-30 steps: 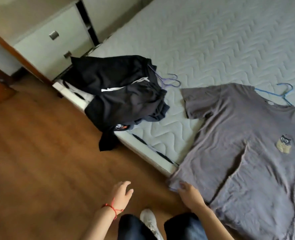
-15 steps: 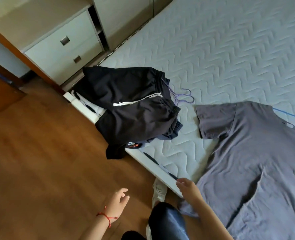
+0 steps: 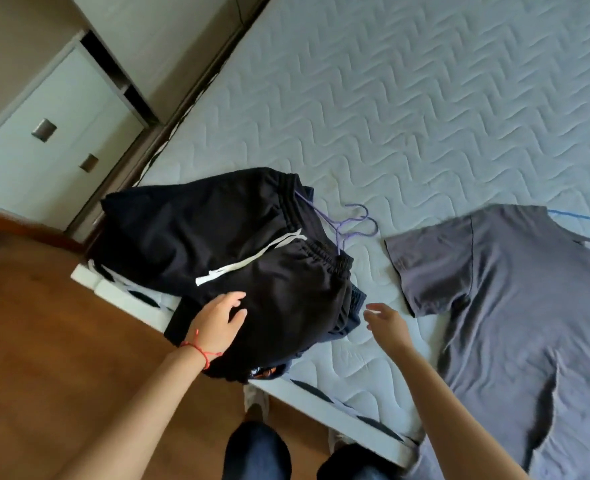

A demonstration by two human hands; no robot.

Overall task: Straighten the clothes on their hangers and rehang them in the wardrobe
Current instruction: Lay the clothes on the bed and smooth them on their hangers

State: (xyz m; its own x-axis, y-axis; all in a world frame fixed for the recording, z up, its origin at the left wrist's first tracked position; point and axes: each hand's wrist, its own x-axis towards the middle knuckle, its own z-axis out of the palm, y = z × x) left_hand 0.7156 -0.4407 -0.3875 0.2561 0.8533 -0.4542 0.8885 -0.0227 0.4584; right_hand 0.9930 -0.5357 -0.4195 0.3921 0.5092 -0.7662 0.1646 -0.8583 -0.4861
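Attention is turned to the black clothes pile [image 3: 238,258] at the bed's [image 3: 425,98] nine-o'clock edge. Left hand [image 3: 217,323] is laid on it, fingers relaxed; right hand [image 3: 387,323] hovers empty, spread. Purple hangers [image 3: 352,225], apparently tangled, must be freed next.

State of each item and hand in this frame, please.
black clothes pile: heaped, hanging over the mattress edge
purple hangers: lying flat, partly under the pile
grey T-shirt: spread flat
blue hanger: in the collar
left hand: open, over the pile
right hand: open, empty
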